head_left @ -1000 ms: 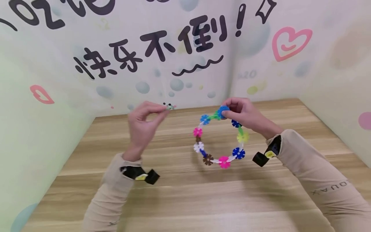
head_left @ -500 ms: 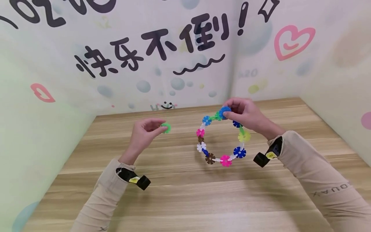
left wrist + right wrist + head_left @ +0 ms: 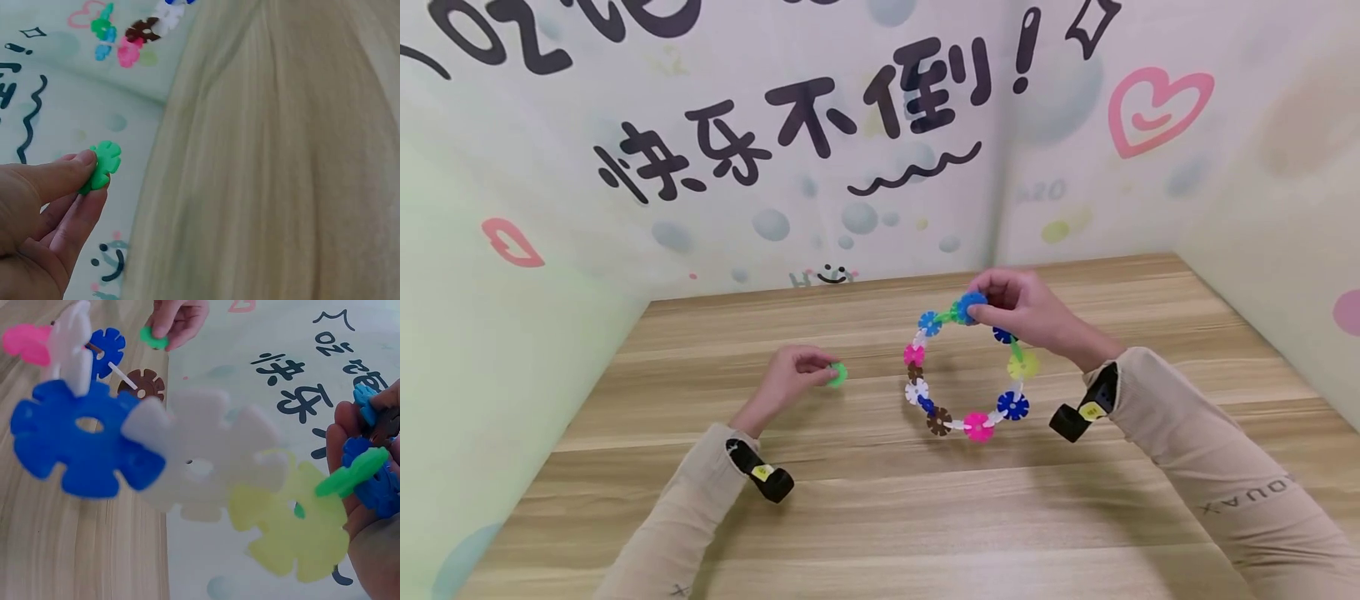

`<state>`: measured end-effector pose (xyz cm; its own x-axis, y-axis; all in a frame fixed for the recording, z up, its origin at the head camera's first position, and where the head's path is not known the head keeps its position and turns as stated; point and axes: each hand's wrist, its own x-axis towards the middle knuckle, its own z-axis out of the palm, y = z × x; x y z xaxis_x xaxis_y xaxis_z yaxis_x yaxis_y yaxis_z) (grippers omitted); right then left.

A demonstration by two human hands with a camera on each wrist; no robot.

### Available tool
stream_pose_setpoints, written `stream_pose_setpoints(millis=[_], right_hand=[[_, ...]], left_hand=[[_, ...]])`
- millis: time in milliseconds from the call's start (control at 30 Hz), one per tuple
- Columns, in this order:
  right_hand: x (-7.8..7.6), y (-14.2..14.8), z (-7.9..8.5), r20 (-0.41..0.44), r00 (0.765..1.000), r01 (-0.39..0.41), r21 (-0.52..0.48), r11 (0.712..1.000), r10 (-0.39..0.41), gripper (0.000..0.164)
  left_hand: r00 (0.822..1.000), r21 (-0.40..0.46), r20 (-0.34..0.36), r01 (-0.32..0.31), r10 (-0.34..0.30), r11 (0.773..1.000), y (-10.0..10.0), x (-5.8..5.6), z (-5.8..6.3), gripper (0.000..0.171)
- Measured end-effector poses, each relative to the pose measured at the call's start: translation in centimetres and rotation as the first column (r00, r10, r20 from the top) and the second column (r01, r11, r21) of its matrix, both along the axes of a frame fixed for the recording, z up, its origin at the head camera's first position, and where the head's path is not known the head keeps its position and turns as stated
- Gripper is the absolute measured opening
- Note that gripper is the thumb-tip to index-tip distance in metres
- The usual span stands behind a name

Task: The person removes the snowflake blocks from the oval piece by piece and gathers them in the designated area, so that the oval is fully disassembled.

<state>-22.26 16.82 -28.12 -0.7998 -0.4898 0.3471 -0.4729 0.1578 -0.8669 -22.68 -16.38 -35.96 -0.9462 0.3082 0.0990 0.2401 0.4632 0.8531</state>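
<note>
My left hand (image 3: 788,380) pinches a single green snowflake disc (image 3: 838,374) between thumb and fingers, at the left of centre in the head view. The left wrist view shows the disc (image 3: 107,164) with its notched petals beyond the thumb tip. My right hand (image 3: 1030,307) grips the top of a ring of linked snowflake discs (image 3: 978,427), with the thumb on a light blue disc (image 3: 972,307). The ring hangs in a loop of pink, white, brown, blue, yellow and green discs. Close up in the right wrist view are a yellow disc (image 3: 306,525) and a dark blue disc (image 3: 81,440).
A wood-grain table (image 3: 880,533) lies beneath both hands. Behind it stands a printed wall sheet (image 3: 700,242) with large black characters and pink hearts, and pale side panels rise at left and right. Black wrist cameras (image 3: 773,483) sit on both beige sleeves.
My left hand has come down toward the table with the green disc, which has turned from edge-on to face-on. My right hand and the disc ring have sunk slightly.
</note>
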Motion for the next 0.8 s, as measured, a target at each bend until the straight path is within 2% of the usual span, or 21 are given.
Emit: stream_pose_setpoints(millis=[233,367,600,800], right_hand=[[0.0,-0.2,-0.3,-0.008,1.0,-0.01,-0.005,1.0,0.01,0.01],[0.0,-0.3,-0.3,-0.003,1.0,-0.013,-0.004,1.0,0.013,0.011],[0.3,-0.5,-0.1,-0.002,1.0,-0.027,-0.003,1.0,0.027,0.011],[0.4,-0.5,0.0,0.0,1.0,-0.021,0.009,1.0,0.021,0.011]], left_hand=[[1.0,-0.091,0.016,-0.015,0.017,0.996,0.1,-0.5,-1.6,0.023],[0.999,-0.112,0.032,-0.019,0.023,0.994,0.2,-0.7,-2.3,0.021],[1.0,-0.167,0.012,-0.019,0.022,0.986,0.3,-1.0,-3.0,0.019],[1.0,-0.181,-0.008,-0.022,0.021,0.983,0.1,-1.0,-3.2,0.018]])
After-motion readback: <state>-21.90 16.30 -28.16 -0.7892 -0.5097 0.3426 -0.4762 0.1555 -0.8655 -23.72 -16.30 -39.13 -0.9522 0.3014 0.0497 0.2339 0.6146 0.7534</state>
